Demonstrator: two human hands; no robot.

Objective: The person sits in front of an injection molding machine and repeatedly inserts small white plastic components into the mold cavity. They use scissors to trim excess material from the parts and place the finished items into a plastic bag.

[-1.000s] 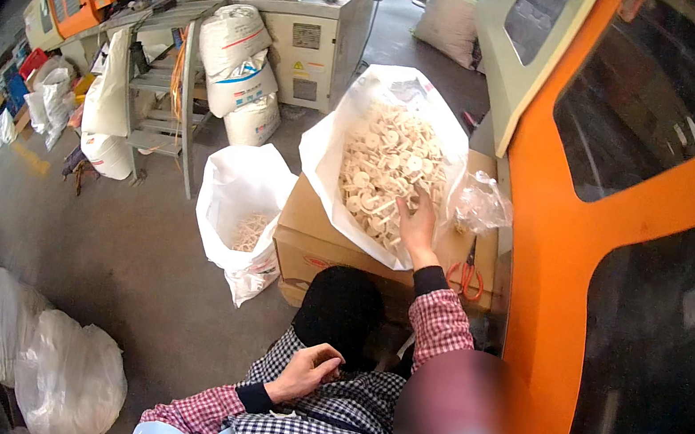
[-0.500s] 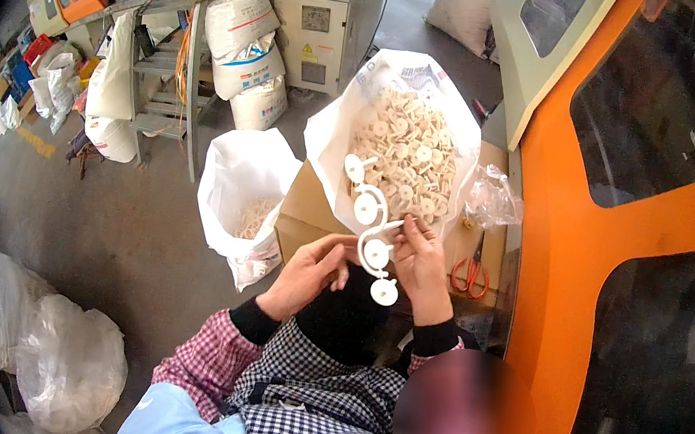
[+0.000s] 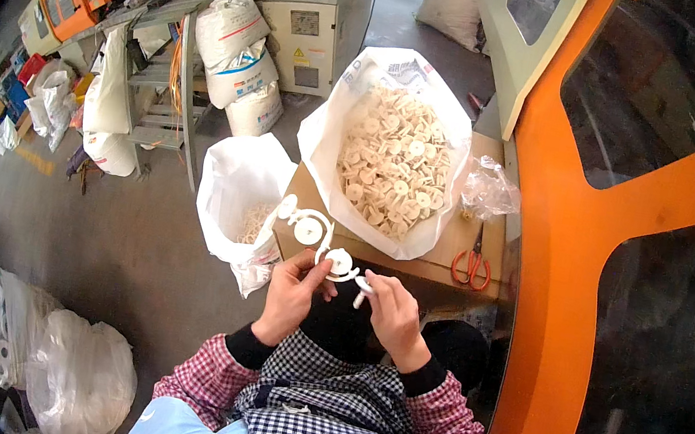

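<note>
My left hand (image 3: 291,297) is closed on a curved white plastic runner (image 3: 326,234), a moulding sprue that bears several round parts. One of its discs (image 3: 308,230) stands out to the left above my fingers; another lies by my thumb. Between thumb and fingers, my right hand (image 3: 396,321) pinches a white disc with a short stem (image 3: 364,286) at the runner's right end. Whether that disc is still joined to the runner, I cannot tell. Just beyond my hands is a big white sack (image 3: 316,136), open and filled with loose discs of this kind.
The big sack rests on a cardboard box (image 3: 438,271). Red-handled scissors (image 3: 472,267) and crumpled clear plastic (image 3: 491,189) lie to its right. A smaller white sack (image 3: 233,169) with thin runner scraps stands left. An orange machine panel (image 3: 552,292) borders my right side.
The runner has come away from over the big sack, nearer to me and leftward. My left hand now grips it, and my right hand has shifted to its end disc.
</note>
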